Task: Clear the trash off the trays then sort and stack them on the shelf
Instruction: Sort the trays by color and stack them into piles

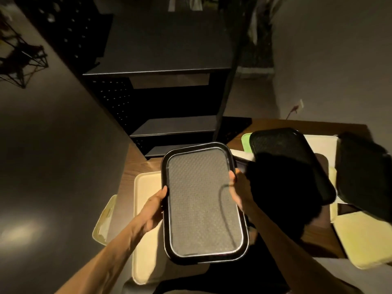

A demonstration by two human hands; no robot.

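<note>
I hold a black tray [201,200] with a textured grey inside above the wooden table [137,164]. My left hand [153,206] grips its left rim and my right hand [237,189] grips its right rim. The tray's inside looks bare, with only a thin curved shadow across it. Under it lies a cream tray [146,209]. Ahead stands the black metal shelf [165,68], its boards dark and showing nothing on them.
More black trays [282,149] [364,175] lie to the right over cream trays [360,240] and a green one [246,141]. A small cream tray [104,221] tilts off the table's left edge. A dark wall runs along the left.
</note>
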